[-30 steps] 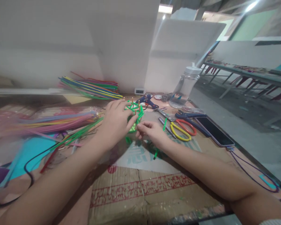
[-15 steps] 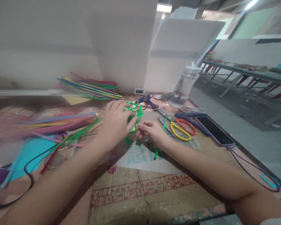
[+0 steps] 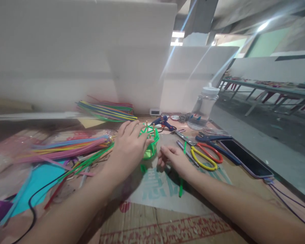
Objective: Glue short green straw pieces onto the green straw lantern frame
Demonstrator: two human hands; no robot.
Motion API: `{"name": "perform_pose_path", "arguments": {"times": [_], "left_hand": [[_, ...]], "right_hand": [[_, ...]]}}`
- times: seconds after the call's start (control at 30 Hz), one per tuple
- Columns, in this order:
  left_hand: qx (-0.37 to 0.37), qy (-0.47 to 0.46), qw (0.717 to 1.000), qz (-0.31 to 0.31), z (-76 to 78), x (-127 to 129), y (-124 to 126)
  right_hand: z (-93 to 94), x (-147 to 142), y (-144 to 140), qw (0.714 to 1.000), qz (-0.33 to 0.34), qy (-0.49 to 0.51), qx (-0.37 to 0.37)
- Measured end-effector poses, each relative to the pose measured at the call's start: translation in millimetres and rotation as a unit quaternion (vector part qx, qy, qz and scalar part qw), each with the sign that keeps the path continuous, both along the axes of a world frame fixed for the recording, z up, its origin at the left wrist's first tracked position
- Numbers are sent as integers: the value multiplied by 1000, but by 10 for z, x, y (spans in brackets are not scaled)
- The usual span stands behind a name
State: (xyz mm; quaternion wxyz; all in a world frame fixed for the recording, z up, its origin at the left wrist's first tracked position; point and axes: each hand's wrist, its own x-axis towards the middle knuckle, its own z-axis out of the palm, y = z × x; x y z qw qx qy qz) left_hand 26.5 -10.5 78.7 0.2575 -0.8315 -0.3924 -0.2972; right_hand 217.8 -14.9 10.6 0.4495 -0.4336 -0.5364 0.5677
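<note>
Print on the cardboard (image 3: 167, 223) is too blurred to read. Left hand (image 3: 129, 147) grips the green straw basket (image 3: 150, 142); right hand (image 3: 175, 159) lies loosely curled beside it, near scissors (image 3: 204, 156) and phone (image 3: 245, 159).

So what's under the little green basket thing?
The green basket sits on flattened cardboard with printed letters. The left hand covers its left side, so what lies beneath there is hidden.
</note>
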Motion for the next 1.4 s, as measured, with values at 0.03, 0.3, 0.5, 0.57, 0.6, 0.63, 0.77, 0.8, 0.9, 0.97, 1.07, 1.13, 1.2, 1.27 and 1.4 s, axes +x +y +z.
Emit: {"name": "perform_pose_path", "arguments": {"times": [0.03, 0.3, 0.5, 0.57, 0.6, 0.63, 0.77, 0.8, 0.9, 0.97, 1.07, 1.13, 1.2, 1.27, 1.4], "left_hand": [[1, -10, 1000, -7, 33, -9, -21], [-29, -111, 993, 27, 407, -255, -116], [-95, -134, 986, 37, 435, -272, -117], [-145, -134, 980, -3, 405, -190, -177], [-178, -133, 975, -28, 384, -141, -214], [-210, -132, 968, -47, 361, -92, -252], [-298, -162, 935, -107, 277, 48, -380], [-308, -170, 928, -126, 266, 63, -403], [-329, -182, 910, -173, 264, 76, -456], [-340, -182, 904, -183, 277, 73, -482], [-329, -159, 913, -183, 309, 57, -495], [-296, -129, 932, -167, 351, 24, -475], [-248, -109, 954, -127, 416, -36, -430], [-203, -107, 971, -73, 492, -124, -368], [-161, -123, 979, 31, 609, -352, -236]], "right_hand": [[8, 8, 2, 1000, -17, -10, 16], [466, 340, 31, 941, -206, -88, 255], [814, 511, -12, 951, -220, -60, 210], [875, 502, -47, 967, -171, -60, 177], [901, 499, -66, 972, -152, -62, 169], [926, 501, -84, 973, -140, -66, 168], [1035, 561, -142, 964, -140, -80, 212], [1060, 584, -152, 962, -140, -84, 220], [1106, 642, -165, 959, -144, -97, 224], [1106, 656, -161, 960, -144, -99, 221], [1087, 633, -154, 956, -141, -106, 233], [1084, 607, -161, 952, -138, -122, 244], [1085, 590, -173, 947, -140, -134, 257], [1068, 579, -172, 946, -141, -138, 259], [895, 495, -95, 977, -93, -94, 167]]}}
